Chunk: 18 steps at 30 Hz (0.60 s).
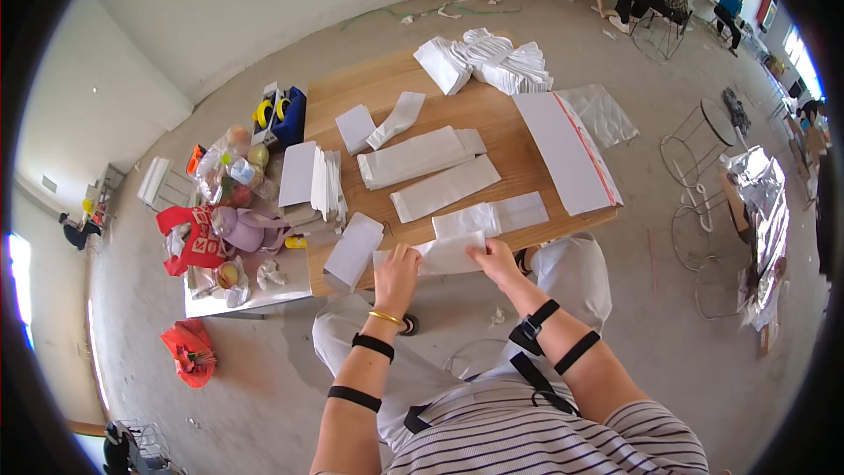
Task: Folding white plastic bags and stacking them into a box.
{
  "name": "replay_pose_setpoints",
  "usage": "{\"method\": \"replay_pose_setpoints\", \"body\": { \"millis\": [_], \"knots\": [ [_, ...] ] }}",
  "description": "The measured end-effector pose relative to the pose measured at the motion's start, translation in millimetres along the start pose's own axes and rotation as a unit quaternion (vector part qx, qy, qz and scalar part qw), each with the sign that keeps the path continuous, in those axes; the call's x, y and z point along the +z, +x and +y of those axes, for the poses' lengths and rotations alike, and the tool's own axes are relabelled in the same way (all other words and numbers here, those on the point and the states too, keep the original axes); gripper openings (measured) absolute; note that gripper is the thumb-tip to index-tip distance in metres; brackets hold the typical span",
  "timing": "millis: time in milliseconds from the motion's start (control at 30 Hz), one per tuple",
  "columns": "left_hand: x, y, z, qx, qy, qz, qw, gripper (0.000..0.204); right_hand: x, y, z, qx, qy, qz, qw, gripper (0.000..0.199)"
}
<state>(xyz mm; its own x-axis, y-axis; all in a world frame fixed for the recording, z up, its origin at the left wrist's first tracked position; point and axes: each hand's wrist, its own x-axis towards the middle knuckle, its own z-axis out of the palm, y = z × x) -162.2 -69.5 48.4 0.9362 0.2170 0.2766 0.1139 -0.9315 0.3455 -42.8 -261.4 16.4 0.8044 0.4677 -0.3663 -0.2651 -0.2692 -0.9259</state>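
At the near edge of the wooden table (519, 167), I hold a long white paper strip (450, 254), perhaps a flat sleeve. My left hand (397, 271) is closed on its left end, and my right hand (497, 264) pinches the right end between thumb and fingers. Just beyond it lies a similar white piece with a clearer right half (520, 213). Farther in are a single flat strip (446, 188) and a stack of long white strips (413, 158). A white card (354, 249) rests left of my left hand, partly over the edge.
Bundles of folded white sleeves (483, 62) lie at the far end, a large white sheet (563, 151) at right. Left are upright cards (312, 178), a blue tape box (288, 119), bags and a lilac cap (249, 229). Stools (703, 127) and foil (763, 220) stand right; people sit farther off.
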Motion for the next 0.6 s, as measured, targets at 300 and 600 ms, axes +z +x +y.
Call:
{"method": "replay_pose_setpoints", "body": {
  "millis": [300, 600],
  "knots": [
    [35, -30, 39, -0.018, -0.085, -0.043, 0.995, 0.038, -10, -6, 20, -0.080, -0.194, 0.069, 0.975, 0.031],
    [37, -19, 56, 0.005, -0.106, -0.012, 0.994, 0.041, -12, -2, 26, -0.071, -0.212, 0.066, 0.973, 0.031]
  ]
}}
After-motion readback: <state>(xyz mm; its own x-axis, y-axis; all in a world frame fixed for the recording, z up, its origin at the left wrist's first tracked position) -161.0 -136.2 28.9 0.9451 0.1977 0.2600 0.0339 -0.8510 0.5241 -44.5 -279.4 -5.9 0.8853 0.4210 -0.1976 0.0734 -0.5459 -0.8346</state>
